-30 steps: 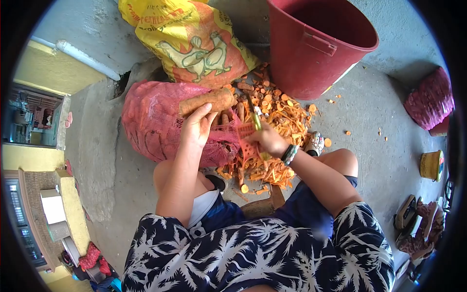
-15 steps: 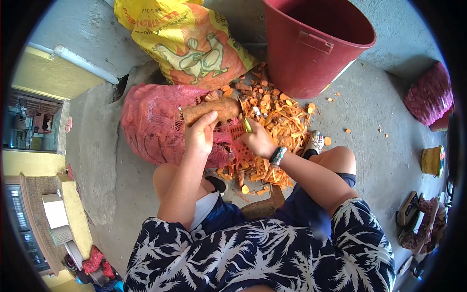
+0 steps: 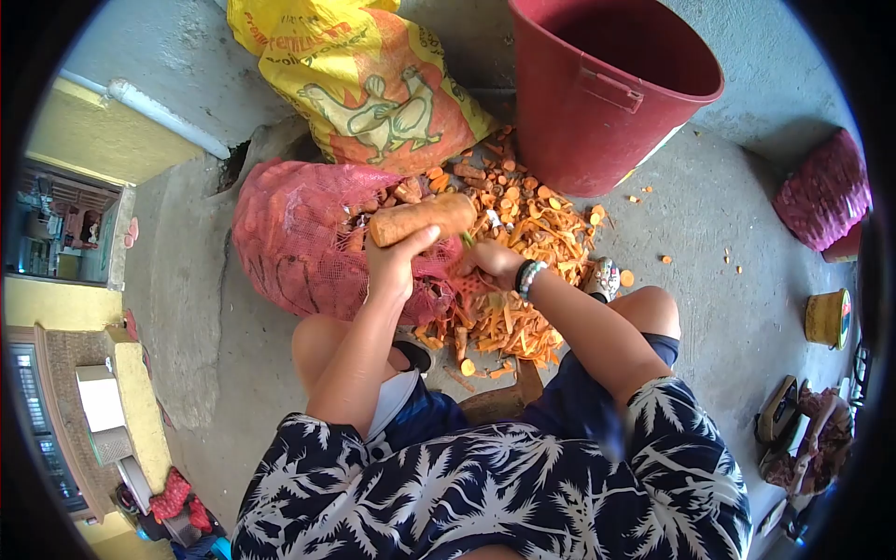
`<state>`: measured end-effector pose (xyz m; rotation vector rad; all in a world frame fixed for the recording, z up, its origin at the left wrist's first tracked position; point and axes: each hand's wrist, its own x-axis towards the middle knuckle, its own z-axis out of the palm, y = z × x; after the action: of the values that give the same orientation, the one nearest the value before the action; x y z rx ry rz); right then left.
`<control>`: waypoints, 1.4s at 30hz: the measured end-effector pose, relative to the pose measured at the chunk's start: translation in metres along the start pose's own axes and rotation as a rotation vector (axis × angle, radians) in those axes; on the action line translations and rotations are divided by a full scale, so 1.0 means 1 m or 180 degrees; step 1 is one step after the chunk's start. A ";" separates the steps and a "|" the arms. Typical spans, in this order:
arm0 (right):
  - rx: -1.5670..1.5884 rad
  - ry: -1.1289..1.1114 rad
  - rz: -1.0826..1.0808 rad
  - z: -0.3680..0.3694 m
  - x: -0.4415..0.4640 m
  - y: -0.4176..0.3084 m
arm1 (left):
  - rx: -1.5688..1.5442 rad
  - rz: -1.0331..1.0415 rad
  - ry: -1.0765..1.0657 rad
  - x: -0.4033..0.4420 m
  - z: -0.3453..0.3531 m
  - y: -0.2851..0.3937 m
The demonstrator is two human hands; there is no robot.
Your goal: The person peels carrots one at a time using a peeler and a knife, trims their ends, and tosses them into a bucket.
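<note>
My left hand (image 3: pixel 394 269) clasps a carrot (image 3: pixel 420 218); beside it, the green-handled tool (image 3: pixel 468 240) my right hand (image 3: pixel 495 262) holds could slip, nicking my thumb (image 3: pixel 426 236).

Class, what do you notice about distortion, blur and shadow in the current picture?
Head view: fisheye distortion curves the scene inside a dark rim; head view: the right hand and green tool look blurred, the carrot clearer; head view: deep shadow inside the red bucket.
</note>
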<state>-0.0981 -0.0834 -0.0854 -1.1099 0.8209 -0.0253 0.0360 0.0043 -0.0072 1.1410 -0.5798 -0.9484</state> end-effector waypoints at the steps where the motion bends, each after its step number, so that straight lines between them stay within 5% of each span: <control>1: 0.0654 -0.0281 0.0934 0.002 0.003 0.006 | 0.0015 0.0004 -0.0004 -0.007 0.011 0.006; 3: 0.0160 -0.0184 0.0038 0.007 0.022 0.044 | 0.0030 0.0666 -0.1060 -0.017 0.034 0.017; 4: 0.0508 0.0269 -0.0212 0.008 0.028 0.060 | -0.0179 0.0457 -0.1258 -0.012 0.031 0.010; 5: 0.0821 0.0722 -0.0479 0.005 0.034 0.069 | -0.0193 0.0476 -0.1257 -0.006 0.025 0.004; 7: 0.0230 0.1596 0.0413 -0.006 0.011 0.024 | -0.1504 -0.0698 -0.1395 0.000 0.012 0.000; 9: 0.0501 0.2188 0.0018 -0.021 0.008 0.008 | -0.1818 -0.0703 -0.0521 -0.003 0.009 0.007; 11: 0.1407 0.2250 -0.1286 -0.034 0.005 -0.003 | -0.2385 -0.0609 -0.0572 0.002 0.000 0.011; 16: 0.1701 0.1607 -0.2327 -0.029 -0.033 -0.044 | -0.2455 -0.0789 -0.0465 0.005 0.000 0.008; 19: 0.1656 0.1624 -0.2390 -0.008 -0.054 -0.060 | -0.1684 -0.0863 0.0376 0.010 0.011 -0.001; 29: 0.0967 0.1669 -0.2282 0.006 -0.052 -0.063 | -0.1564 -0.1594 0.0247 0.015 0.012 -0.013; 32: 0.0170 0.1216 -0.2222 -0.004 -0.056 -0.076 | -0.0563 -0.1954 -0.0022 0.007 0.024 0.000; 35: 0.0342 0.1850 -0.2571 -0.054 -0.022 -0.084 | -0.0871 -0.2494 -0.1139 0.001 0.011 -0.001; 37: 0.0564 0.2530 -0.2618 -0.079 -0.015 -0.085 | -0.1332 -0.2492 -0.1017 0.002 0.004 -0.001; 39: 0.0532 0.2483 -0.2429 -0.071 -0.021 -0.086 | -0.1602 -0.2129 -0.0300 0.006 0.003 0.000; 42: 0.0214 0.1726 -0.2362 -0.010 -0.056 -0.088 | -0.1667 -0.1879 -0.0247 0.018 -0.010 -0.014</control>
<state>-0.1115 -0.1098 0.0154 -1.3099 0.8267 -1.0016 0.0481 -0.0080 -0.0253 0.8034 -0.0241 -1.5475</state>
